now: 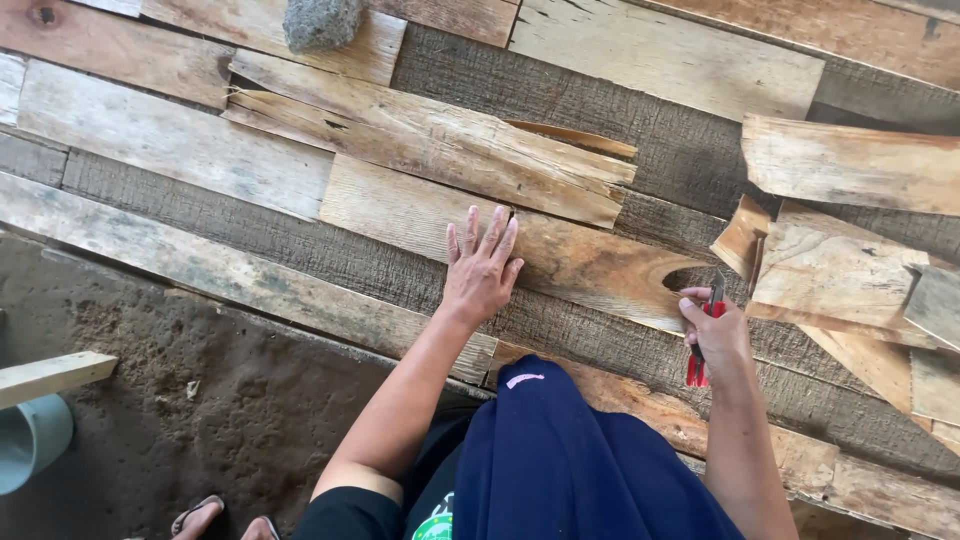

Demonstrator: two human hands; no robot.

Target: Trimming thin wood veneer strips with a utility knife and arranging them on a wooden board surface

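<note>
I press my left hand (pixel 482 265) flat, fingers spread, on the long plank (pixel 560 262); right of it, my right hand (pixel 715 328) grips red-handled pliers (pixel 700 345).

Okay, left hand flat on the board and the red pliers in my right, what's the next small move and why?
Probably bring the red-handled pliers in the right hand a little leftward to the end of the pale wooden board. The left hand lies flat on that board, fingers spread, pinning it, while the pliers point at its rounded end, just short of it.

Rough plank platform (pixel 180 150), split boards (pixel 440 140), grey stone (pixel 320 22)
</note>
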